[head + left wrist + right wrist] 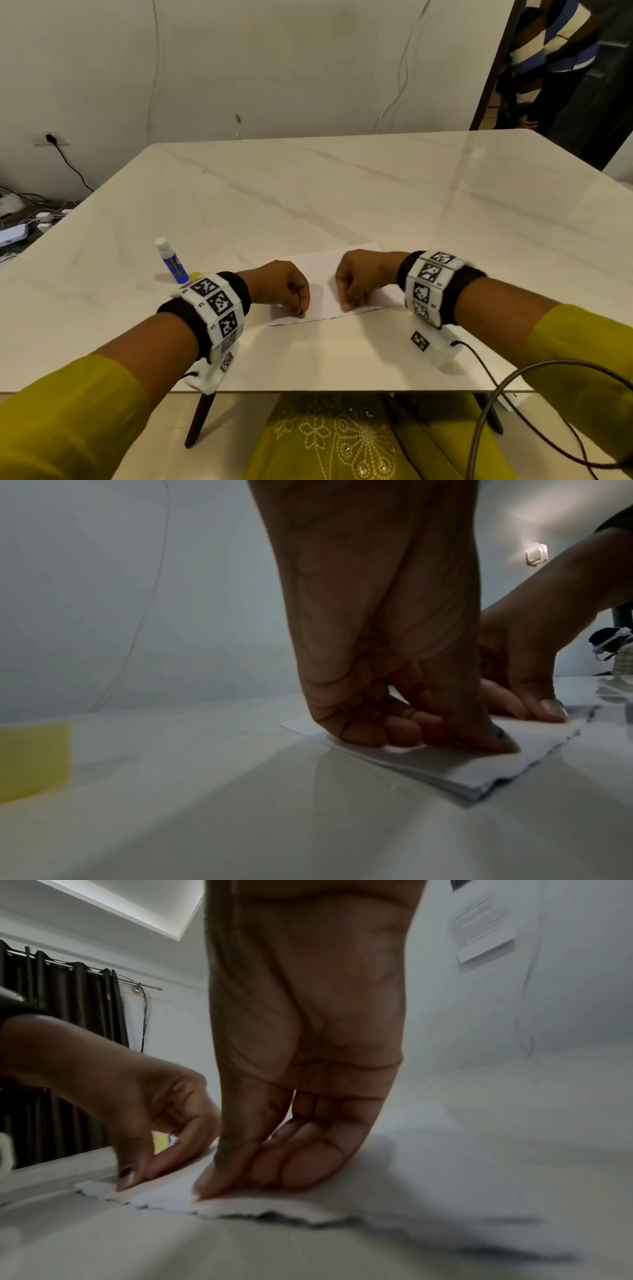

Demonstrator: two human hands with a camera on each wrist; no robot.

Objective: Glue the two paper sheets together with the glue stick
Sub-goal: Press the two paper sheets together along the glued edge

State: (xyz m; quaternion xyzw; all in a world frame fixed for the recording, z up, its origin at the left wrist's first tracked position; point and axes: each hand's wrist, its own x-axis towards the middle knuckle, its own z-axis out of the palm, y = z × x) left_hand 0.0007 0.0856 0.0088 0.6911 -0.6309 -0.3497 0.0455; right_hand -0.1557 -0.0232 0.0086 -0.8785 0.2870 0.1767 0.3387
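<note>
- Down on the white marble table [342, 192], near its front edge: white paper sheets [322, 274], stacked flat, torn ragged edge toward the person.
- Seen edge-on from the left wrist view as several thin layers at the near corner of the paper sheets [445, 772]; how well aligned, cannot tell.
- Left hand [284, 286] on the left part of the stack, fingers curled under, thumb and fingertips [404, 731] pressed down against the top sheet; nothing lifted or gripped as far as visible.
- Right hand [359, 279] on the right part of the stack, likewise curled, thumb tip and fingertips [301, 1169] pressing the paper close to the torn edge.
- Both hands close together, apart from each other, a bare strip of paper between them.
- Same paper sheets [428, 1199] in the right wrist view, slightly puckered along the torn edge just under the thumb.
- Glue stick [170, 260] upright on the table, left of the paper and just beyond the left wrist, blue body with white top, touched by neither hand.
- Yellow cap [34, 758] standing on the table beside the glue stick, partly hidden behind the wristband in the head view.
</note>
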